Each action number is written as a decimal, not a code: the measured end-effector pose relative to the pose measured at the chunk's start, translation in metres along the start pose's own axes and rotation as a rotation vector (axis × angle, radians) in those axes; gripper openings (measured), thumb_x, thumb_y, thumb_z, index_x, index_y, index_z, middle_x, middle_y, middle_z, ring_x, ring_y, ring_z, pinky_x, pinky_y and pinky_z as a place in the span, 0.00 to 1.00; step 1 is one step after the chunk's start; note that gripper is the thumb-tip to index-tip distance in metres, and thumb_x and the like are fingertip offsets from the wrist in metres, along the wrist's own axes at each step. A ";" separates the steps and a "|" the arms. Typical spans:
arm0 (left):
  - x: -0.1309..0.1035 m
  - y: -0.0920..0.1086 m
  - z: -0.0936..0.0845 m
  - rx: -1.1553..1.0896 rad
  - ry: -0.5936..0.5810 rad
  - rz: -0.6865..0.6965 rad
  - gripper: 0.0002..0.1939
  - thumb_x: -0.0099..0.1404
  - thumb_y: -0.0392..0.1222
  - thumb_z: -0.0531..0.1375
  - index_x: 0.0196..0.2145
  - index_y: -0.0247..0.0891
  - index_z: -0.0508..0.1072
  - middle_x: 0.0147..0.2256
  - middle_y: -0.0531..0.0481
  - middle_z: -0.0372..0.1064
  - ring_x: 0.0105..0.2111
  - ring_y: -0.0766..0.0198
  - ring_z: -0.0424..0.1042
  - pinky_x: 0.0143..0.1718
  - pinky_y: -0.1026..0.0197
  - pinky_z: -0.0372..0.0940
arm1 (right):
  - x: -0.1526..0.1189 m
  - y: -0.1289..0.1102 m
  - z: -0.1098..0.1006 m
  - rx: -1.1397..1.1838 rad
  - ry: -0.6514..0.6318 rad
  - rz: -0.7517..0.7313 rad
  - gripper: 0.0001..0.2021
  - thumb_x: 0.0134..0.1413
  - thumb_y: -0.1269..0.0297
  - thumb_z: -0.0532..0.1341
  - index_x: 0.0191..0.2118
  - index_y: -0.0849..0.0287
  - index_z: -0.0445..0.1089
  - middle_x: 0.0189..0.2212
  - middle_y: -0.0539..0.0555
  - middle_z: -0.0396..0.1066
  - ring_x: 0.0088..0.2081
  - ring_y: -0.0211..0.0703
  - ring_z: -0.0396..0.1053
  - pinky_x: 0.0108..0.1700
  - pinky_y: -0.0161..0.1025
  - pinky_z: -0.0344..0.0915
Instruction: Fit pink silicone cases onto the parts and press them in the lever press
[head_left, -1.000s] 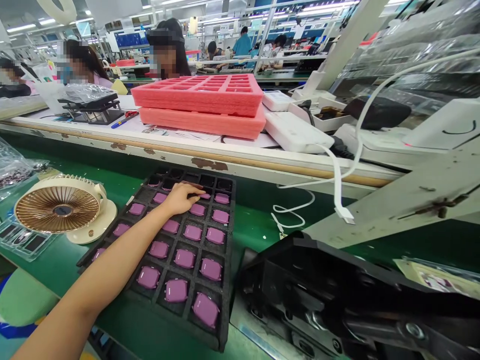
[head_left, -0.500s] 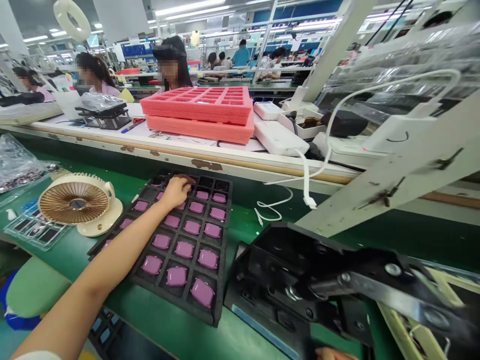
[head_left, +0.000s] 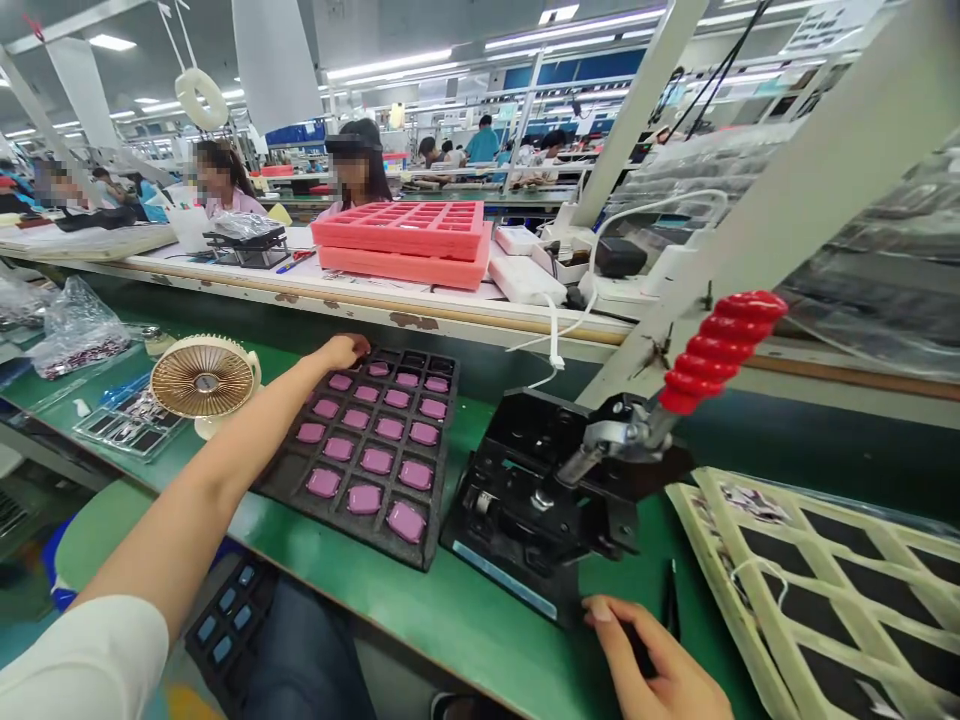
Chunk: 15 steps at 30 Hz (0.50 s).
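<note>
At the far left corner of a black foam tray (head_left: 289,480), my left hand (head_left: 346,350) has its fingers curled down together over the compartments. Whatever lies under those fingertips is hidden. Purple watch-like cases (head_left: 376,460) fill most of the tray's visible compartments; a few at the far end and left side hold none. To the tray's right stands a black toggle-clamp fixture (head_left: 517,500), its red ribbed handle (head_left: 724,350) tilted up and right. My right hand (head_left: 660,665) is low at the fixture's near right corner, thumb and forefinger pinched at the base's edge.
A beige desk fan (head_left: 206,380) stands left of my left forearm. Cream trays with black compartments (head_left: 817,560) lie at the right, beside a slim black tool (head_left: 670,600). Red foam trays (head_left: 401,255) sit on the raised shelf. A slanted white post (head_left: 750,220) rises behind the fixture.
My left hand has shifted from the tray's far middle to its far left corner. The fixture's red handle has come into view, raised. More of my right hand shows. The camera view has shifted.
</note>
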<state>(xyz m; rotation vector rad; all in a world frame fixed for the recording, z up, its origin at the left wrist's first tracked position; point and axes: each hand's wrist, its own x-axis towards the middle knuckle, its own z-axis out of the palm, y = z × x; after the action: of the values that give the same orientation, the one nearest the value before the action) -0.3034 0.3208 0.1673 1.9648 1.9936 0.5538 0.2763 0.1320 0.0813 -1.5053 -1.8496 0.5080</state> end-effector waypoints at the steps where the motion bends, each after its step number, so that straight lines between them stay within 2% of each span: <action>1: -0.003 -0.005 -0.005 0.003 -0.025 -0.016 0.15 0.78 0.51 0.67 0.48 0.34 0.78 0.48 0.42 0.74 0.50 0.53 0.75 0.61 0.44 0.71 | 0.000 0.000 0.001 -0.004 -0.002 0.007 0.27 0.59 0.33 0.59 0.36 0.53 0.82 0.35 0.51 0.82 0.25 0.40 0.75 0.26 0.32 0.70; 4: -0.009 -0.016 -0.016 -0.017 -0.106 -0.040 0.15 0.75 0.50 0.70 0.46 0.34 0.78 0.47 0.43 0.75 0.49 0.53 0.76 0.61 0.45 0.71 | 0.001 0.001 0.002 -0.009 -0.007 0.022 0.29 0.58 0.33 0.58 0.37 0.53 0.82 0.36 0.52 0.82 0.28 0.43 0.77 0.32 0.34 0.73; 7: -0.010 -0.017 -0.018 -0.073 -0.099 -0.065 0.16 0.74 0.50 0.71 0.46 0.34 0.77 0.46 0.44 0.75 0.49 0.53 0.76 0.60 0.44 0.71 | 0.001 -0.002 0.003 -0.011 -0.008 0.028 0.29 0.57 0.32 0.57 0.37 0.54 0.82 0.35 0.53 0.82 0.32 0.47 0.78 0.38 0.38 0.74; 9: -0.012 -0.013 -0.014 -0.143 -0.056 -0.073 0.17 0.74 0.51 0.71 0.46 0.33 0.77 0.44 0.44 0.74 0.47 0.53 0.75 0.59 0.44 0.72 | -0.002 -0.007 0.002 -0.003 0.014 0.044 0.30 0.57 0.32 0.57 0.37 0.54 0.82 0.36 0.53 0.82 0.31 0.48 0.77 0.38 0.40 0.73; 11: -0.018 -0.005 -0.010 -0.255 0.018 -0.063 0.19 0.75 0.53 0.70 0.48 0.33 0.76 0.43 0.44 0.73 0.46 0.53 0.75 0.57 0.44 0.73 | -0.004 -0.011 -0.001 0.012 0.103 0.064 0.30 0.57 0.32 0.57 0.39 0.55 0.81 0.38 0.55 0.82 0.33 0.50 0.77 0.41 0.43 0.72; 14: -0.042 0.008 -0.008 -0.505 0.146 -0.006 0.27 0.77 0.61 0.65 0.59 0.34 0.72 0.48 0.40 0.73 0.48 0.52 0.75 0.55 0.46 0.74 | -0.005 -0.009 -0.003 -0.011 0.283 0.150 0.29 0.58 0.36 0.56 0.42 0.57 0.79 0.40 0.60 0.81 0.42 0.59 0.79 0.47 0.49 0.71; 15: -0.055 0.012 -0.008 -0.601 0.172 0.022 0.32 0.78 0.64 0.62 0.63 0.34 0.68 0.51 0.38 0.72 0.50 0.52 0.75 0.55 0.46 0.74 | -0.004 -0.006 -0.003 -0.038 0.303 0.180 0.29 0.58 0.37 0.55 0.43 0.57 0.78 0.40 0.61 0.80 0.43 0.61 0.78 0.47 0.51 0.70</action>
<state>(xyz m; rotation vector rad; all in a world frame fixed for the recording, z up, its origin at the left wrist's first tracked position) -0.2946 0.2659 0.1761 1.6039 1.6266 1.1982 0.2746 0.1264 0.0858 -1.6819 -1.5076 0.3071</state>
